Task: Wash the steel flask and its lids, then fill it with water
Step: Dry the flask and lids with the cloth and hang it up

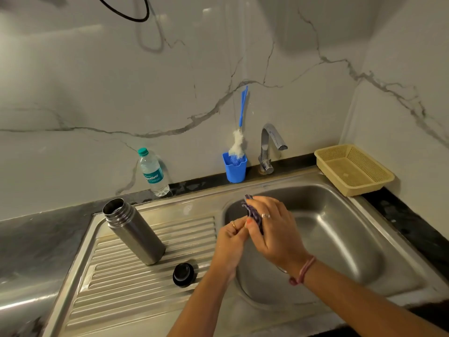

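Observation:
The open steel flask (134, 231) stands upright on the ribbed drainboard (116, 283), left of the basin. A black lid (183, 274) lies on the drainboard in front of it. Over the basin's left rim, my right hand (272, 229) grips a purple scrubber (251, 210). My left hand (232, 242) is pressed against it from the left, fingers curled round something small that my right hand and the scrubber hide.
The steel sink basin (340, 239) lies under my hands, with a chrome tap (269, 147) behind it, no water running. A blue cup with a bottle brush (235, 166), a plastic water bottle (153, 172) and a beige basket (353, 170) line the back wall.

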Demonstrator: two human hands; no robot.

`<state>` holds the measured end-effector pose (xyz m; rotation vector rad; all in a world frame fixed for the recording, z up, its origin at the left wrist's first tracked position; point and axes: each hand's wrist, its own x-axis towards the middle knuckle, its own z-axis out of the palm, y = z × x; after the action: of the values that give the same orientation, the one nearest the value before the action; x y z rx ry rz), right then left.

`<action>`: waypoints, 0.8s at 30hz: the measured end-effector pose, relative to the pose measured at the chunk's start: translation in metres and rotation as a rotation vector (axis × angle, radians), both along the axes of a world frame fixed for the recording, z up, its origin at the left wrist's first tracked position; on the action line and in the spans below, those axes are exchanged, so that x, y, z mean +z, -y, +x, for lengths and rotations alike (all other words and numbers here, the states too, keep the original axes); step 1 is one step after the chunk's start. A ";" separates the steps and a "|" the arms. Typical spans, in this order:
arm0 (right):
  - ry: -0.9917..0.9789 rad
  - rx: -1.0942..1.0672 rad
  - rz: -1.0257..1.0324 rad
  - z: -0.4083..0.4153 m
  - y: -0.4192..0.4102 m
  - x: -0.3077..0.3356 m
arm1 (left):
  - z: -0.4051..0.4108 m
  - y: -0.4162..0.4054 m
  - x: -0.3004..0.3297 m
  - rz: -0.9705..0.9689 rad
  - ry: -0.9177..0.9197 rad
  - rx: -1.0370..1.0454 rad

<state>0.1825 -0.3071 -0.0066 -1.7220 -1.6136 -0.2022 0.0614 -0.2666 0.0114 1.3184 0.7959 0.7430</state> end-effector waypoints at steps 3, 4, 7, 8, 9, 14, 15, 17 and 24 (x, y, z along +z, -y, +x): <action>-0.409 -0.007 -0.257 0.011 -0.016 0.034 | -0.004 -0.007 -0.009 0.368 -0.114 -0.030; -0.562 0.007 -0.429 0.018 -0.020 0.044 | -0.006 -0.009 -0.012 0.512 -0.146 -0.064; -1.000 0.156 -0.769 0.042 -0.022 0.060 | -0.013 -0.021 -0.022 0.808 -0.233 -0.177; -1.114 0.217 -0.818 0.048 -0.021 0.061 | -0.014 -0.025 -0.023 0.887 -0.271 -0.190; -1.188 0.259 -0.854 0.052 -0.020 0.059 | -0.015 -0.029 -0.024 0.943 -0.293 -0.201; -1.266 0.251 -0.909 0.056 -0.026 0.054 | -0.010 -0.038 -0.015 0.979 -0.252 -0.283; -1.243 0.200 -0.891 0.054 -0.028 0.056 | -0.010 -0.039 -0.017 0.960 -0.235 -0.271; -1.043 0.070 -0.835 0.044 -0.031 0.056 | -0.010 -0.038 -0.024 0.919 -0.292 -0.207; 0.026 -0.272 -0.147 -0.014 -0.003 0.024 | 0.001 0.010 -0.011 0.243 -0.216 0.077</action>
<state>0.1685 -0.3038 0.0176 -2.0591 -1.4384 -0.2434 0.0625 -0.2763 0.0002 1.6138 0.9552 0.7854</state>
